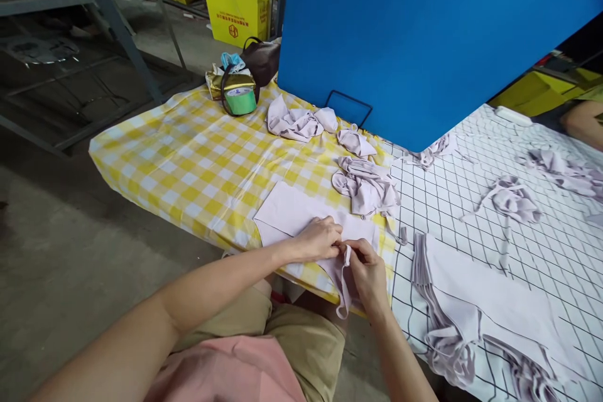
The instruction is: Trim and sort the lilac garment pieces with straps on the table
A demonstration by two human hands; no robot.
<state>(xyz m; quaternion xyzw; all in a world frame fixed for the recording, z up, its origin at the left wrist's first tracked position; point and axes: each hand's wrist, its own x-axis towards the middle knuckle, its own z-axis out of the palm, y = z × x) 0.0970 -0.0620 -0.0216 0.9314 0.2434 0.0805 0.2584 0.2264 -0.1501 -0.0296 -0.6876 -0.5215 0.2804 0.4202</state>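
Observation:
A pale lilac fabric piece (287,209) lies at the near edge of the yellow checked tablecloth (188,157), part of it hanging over the edge. Over it, my left hand (320,239) is closed with its fingers pinching the cloth. My right hand (370,270) meets it from the right, thumb and fingers pinched on a narrow lilac strap (345,289) that dangles in a loop. The exact spot between the fingertips is partly hidden. Just beyond my hands sits a crumpled heap of lilac fabric with straps (370,185).
A blue board (400,44) stands upright across the table. Stacked lilac pieces (490,308) lie on the white grid cloth (443,204) at right. Green tape (240,101) and a dark bag (262,61) are at the back. Another person's arm (584,124) shows at far right.

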